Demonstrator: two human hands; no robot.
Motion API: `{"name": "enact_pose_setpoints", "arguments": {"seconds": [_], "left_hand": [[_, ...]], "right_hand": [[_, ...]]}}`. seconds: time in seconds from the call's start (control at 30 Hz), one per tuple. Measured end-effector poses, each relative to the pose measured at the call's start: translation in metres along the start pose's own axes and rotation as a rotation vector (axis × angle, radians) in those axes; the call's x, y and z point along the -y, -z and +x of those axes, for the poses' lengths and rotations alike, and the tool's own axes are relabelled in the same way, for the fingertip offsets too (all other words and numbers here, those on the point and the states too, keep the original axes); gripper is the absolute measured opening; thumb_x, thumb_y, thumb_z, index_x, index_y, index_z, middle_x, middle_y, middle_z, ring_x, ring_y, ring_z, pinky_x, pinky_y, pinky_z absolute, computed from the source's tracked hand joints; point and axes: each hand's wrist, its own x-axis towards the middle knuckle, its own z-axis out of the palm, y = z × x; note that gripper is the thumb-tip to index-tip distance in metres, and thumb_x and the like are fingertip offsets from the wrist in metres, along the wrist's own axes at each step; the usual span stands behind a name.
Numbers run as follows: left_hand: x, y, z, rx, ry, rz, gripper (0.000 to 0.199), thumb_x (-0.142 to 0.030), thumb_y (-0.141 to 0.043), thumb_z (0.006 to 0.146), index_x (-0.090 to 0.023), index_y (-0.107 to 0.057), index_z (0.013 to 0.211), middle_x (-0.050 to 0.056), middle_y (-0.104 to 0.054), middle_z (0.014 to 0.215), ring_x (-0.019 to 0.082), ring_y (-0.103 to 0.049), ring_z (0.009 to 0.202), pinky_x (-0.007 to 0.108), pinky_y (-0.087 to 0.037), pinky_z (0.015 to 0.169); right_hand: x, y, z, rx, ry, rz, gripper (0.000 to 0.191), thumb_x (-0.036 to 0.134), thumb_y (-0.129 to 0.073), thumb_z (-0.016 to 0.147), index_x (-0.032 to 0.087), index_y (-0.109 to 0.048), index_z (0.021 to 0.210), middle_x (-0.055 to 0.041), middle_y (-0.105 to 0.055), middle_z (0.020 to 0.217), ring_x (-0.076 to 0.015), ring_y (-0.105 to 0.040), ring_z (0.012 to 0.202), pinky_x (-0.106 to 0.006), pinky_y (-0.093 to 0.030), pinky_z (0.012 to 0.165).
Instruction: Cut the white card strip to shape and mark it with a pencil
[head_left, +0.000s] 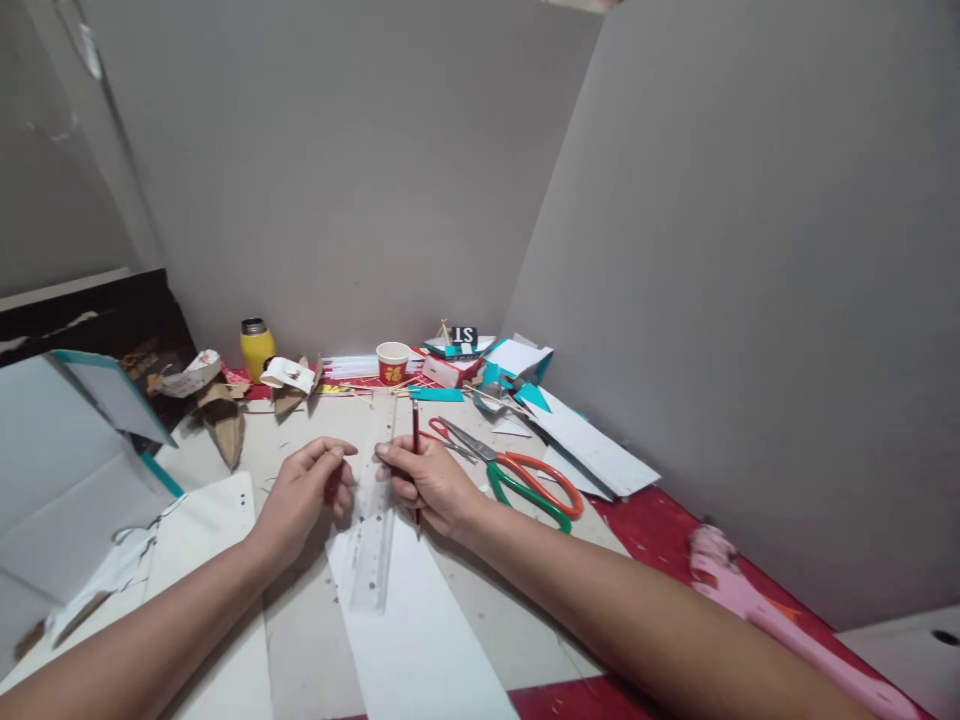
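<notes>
In the head view my right hand (431, 480) pinches a clear plastic ruler (369, 570) at its right edge, between thumb and fingers. A dark pencil with red stripes (415, 425) is tucked upright in the same hand. To the left of the ruler is my left hand (307, 490), its fingers loosely curled and apart, with nothing visible in them. The ruler stands tilted lengthwise over a white paper strip (427, 630), which lies on a pale board (296, 600). Right of my right hand rest large scissors with orange and green handles (532, 485) and smaller red-handled scissors (442, 430).
At the back stand a yellow bottle (257, 350) and a red-and-white paper cup (393, 362). Cut cardboard (592, 440) and teal scraps pile up at the right. An opened white box (67, 460) is at left. A pink glue gun (750, 605) lies on the red surface.
</notes>
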Motion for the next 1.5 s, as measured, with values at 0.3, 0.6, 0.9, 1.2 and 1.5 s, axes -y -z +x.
{"name": "enact_pose_setpoints", "arguments": {"seconds": [0.3,0.6,0.9,1.2,1.5], "left_hand": [[-0.003,0.002,-0.002,0.094,0.012,-0.055,0.035,-0.045,-0.069,0.077,-0.019,-0.051,0.063,-0.007,-0.051,0.048,0.008,-0.045,0.041,0.02,-0.038,0.045],[-0.004,-0.004,-0.008,0.162,0.046,-0.032,0.037,-0.048,-0.066,0.078,-0.018,-0.055,0.059,-0.006,-0.047,0.048,0.009,-0.037,0.045,0.022,-0.029,0.045],[0.002,-0.004,-0.007,0.239,0.052,0.033,0.041,-0.054,-0.066,0.078,-0.018,-0.055,0.062,-0.007,-0.043,0.051,0.009,-0.029,0.047,0.02,-0.025,0.045],[-0.002,-0.003,-0.009,0.151,-0.026,0.187,0.044,-0.058,-0.057,0.083,-0.019,-0.056,0.064,-0.009,-0.032,0.048,0.01,-0.023,0.046,0.022,-0.019,0.043],[0.003,-0.002,-0.007,-0.031,-0.018,0.248,0.052,-0.061,-0.049,0.086,-0.021,-0.045,0.054,-0.008,-0.031,0.044,0.01,-0.025,0.044,0.023,-0.02,0.043]], "right_hand": [[-0.004,-0.009,-0.012,0.106,-0.024,-0.074,0.04,0.043,-0.082,0.06,0.016,-0.052,0.059,0.0081,-0.049,0.043,-0.001,-0.031,0.03,-0.017,-0.012,0.03],[-0.003,-0.009,-0.009,0.031,0.042,-0.038,0.036,0.04,-0.077,0.066,0.017,-0.051,0.06,0.0075,-0.052,0.045,-0.0008,-0.03,0.03,-0.016,-0.012,0.031],[-0.004,-0.003,-0.001,-0.061,0.099,-0.019,0.04,0.046,-0.075,0.067,0.019,-0.048,0.058,0.0095,-0.049,0.041,-0.0012,-0.025,0.028,-0.017,-0.011,0.03],[-0.006,-0.008,-0.007,0.006,0.103,-0.058,0.043,0.049,-0.08,0.061,0.018,-0.05,0.06,0.0044,-0.059,0.046,-0.0018,-0.032,0.03,-0.017,-0.014,0.031],[-0.006,-0.012,-0.008,-0.058,0.162,-0.086,0.038,0.046,-0.076,0.066,0.019,-0.05,0.06,0.0062,-0.056,0.045,-0.0028,-0.033,0.03,-0.018,-0.017,0.032]]}}
